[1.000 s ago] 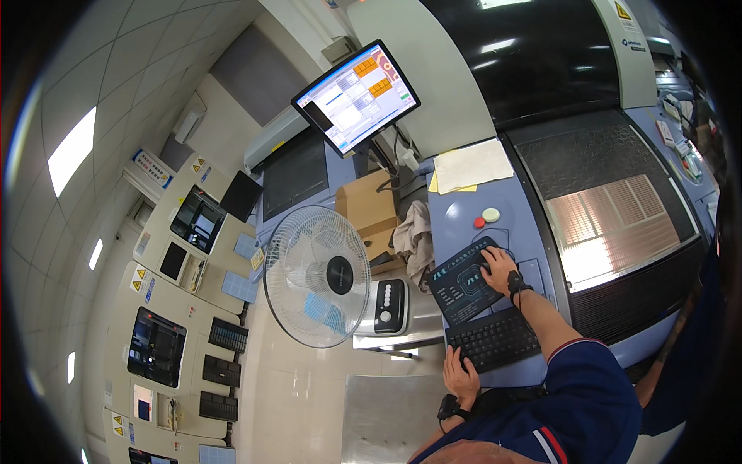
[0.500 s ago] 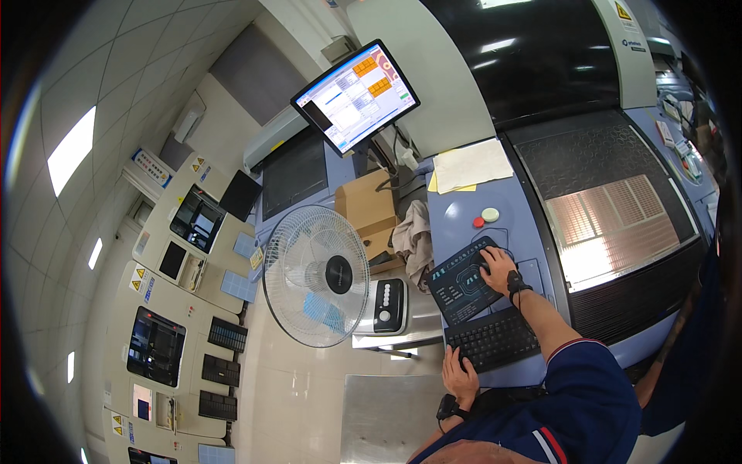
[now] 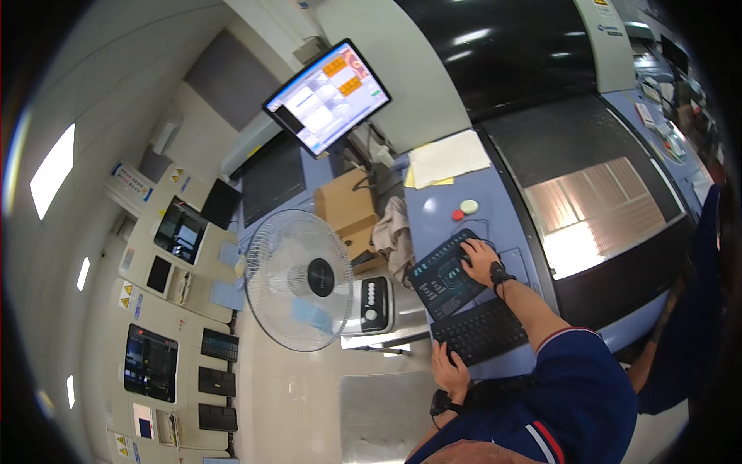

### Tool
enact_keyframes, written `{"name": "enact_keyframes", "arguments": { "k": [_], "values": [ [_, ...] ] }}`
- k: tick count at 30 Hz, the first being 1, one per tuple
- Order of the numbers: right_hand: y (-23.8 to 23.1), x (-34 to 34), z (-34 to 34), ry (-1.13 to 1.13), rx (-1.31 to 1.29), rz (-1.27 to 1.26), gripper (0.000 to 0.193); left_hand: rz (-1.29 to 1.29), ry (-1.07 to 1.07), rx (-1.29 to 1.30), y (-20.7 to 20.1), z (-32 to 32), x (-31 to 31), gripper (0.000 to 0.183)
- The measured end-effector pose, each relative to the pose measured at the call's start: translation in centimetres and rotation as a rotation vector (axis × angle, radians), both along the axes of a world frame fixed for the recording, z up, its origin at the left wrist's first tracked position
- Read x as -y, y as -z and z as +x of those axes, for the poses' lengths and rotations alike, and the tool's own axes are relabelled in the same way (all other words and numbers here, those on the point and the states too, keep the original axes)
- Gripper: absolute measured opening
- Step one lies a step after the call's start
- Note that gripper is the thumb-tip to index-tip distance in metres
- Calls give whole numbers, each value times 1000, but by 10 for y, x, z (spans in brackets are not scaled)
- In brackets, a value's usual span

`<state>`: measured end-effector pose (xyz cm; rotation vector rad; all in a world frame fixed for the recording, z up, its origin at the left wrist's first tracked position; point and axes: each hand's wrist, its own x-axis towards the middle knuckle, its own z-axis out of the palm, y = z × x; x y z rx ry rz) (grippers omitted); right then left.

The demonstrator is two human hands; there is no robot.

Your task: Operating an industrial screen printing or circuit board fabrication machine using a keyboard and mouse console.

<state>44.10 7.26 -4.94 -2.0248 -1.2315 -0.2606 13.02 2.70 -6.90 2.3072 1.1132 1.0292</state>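
My left hand point(image 3: 450, 373) rests at the near left corner of a black keyboard point(image 3: 479, 334), fingers apart and stretched toward the keys. Beyond the keyboard lies a dark printed desk mat point(image 3: 447, 280). On its right part my right hand point(image 3: 481, 261) is curled over a dark computer mouse, mostly hidden under the fingers; a thin cable loops beside it. Both wrists carry black bands. At the upper middle a lit monitor point(image 3: 328, 97) on an arm shows windows and orange blocks.
A standing fan point(image 3: 300, 280) is left of the desk, near a cardboard box point(image 3: 344, 203) and a grey cloth point(image 3: 394, 236). Papers point(image 3: 448, 160), a red cap point(image 3: 457, 215) and a pale round lid point(image 3: 469, 206) lie on the desk. A machine bed holds a metallic panel point(image 3: 599, 205). Another person point(image 3: 692, 309) stands at right.
The whole view has shifted, so the desk, monitor and machine sit further left in the picture. Both hands keep their places at the keyboard and mat.
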Motion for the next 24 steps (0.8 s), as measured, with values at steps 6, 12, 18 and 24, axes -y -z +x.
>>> {"name": "enact_keyframes", "arguments": {
  "k": [6,12,18,24],
  "values": [
    [-3,-5,2,24,18,-1,51,-15,14,17,-9,4,-3,37],
    [4,0,1,34,38,18,54,-41,-3,-26,-13,5,2,36],
    [-22,13,1,45,-143,295,43,-32,15,6,-14,4,3,36],
    [-49,127,40,306,-92,-167,68,-2,-25,11,-7,1,-2,37]
  ]
}}
